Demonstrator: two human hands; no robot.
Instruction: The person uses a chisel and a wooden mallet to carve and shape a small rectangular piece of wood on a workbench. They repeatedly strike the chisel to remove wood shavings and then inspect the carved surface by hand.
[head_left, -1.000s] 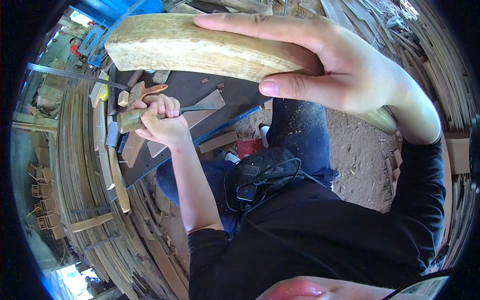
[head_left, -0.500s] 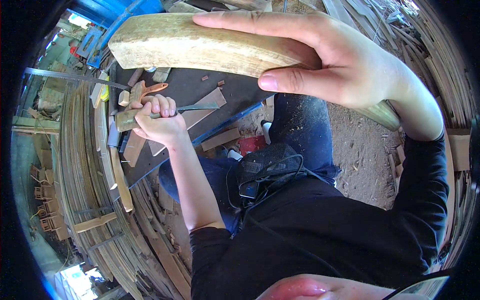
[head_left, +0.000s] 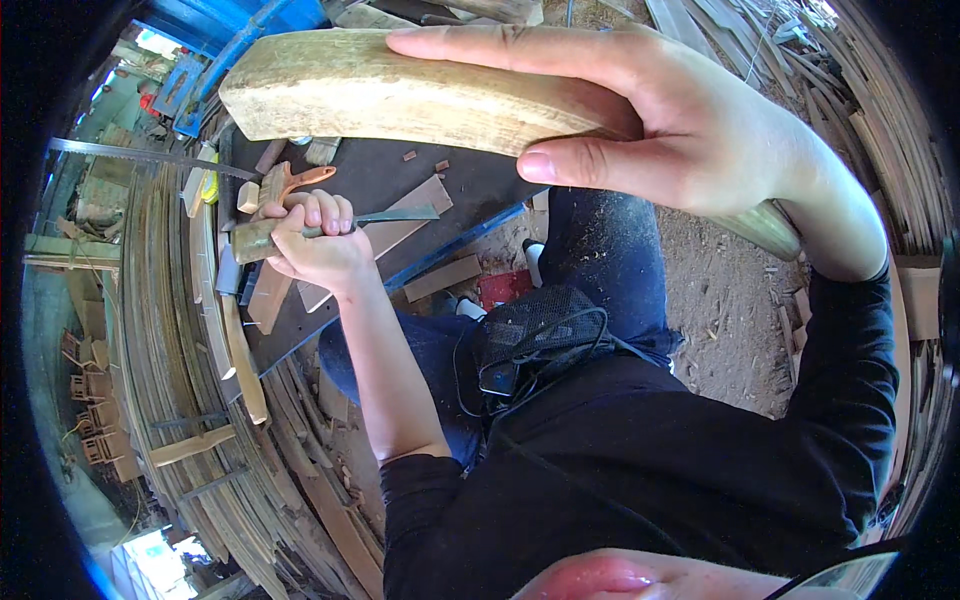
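Note:
My right hand (head_left: 680,150) is closed around a long, pale, slightly curved wooden block (head_left: 390,100), fingers along its top and thumb on its near side, held high across the upper view. Lower left, my left hand (head_left: 315,235) grips a chisel (head_left: 395,215) by its wooden handle, the flat metal blade pointing right over the dark bench top (head_left: 340,175). A tan board (head_left: 405,235) lies under the blade. Just beyond my left hand are a brush (head_left: 305,178) with an orange handle and a small wood offcut (head_left: 248,197).
A saw blade (head_left: 110,147) juts in at left. A yellow tool (head_left: 210,185) sits by the bench's left end. Stacks of long wood strips (head_left: 150,330) flank me left and right (head_left: 870,150). Boards (head_left: 445,275) and a red object (head_left: 505,289) lie on the dusty floor by my feet.
Over the last second the wooden block's far end has shifted slightly right and my left hand with the chisel slightly up in view; both grips look the same.

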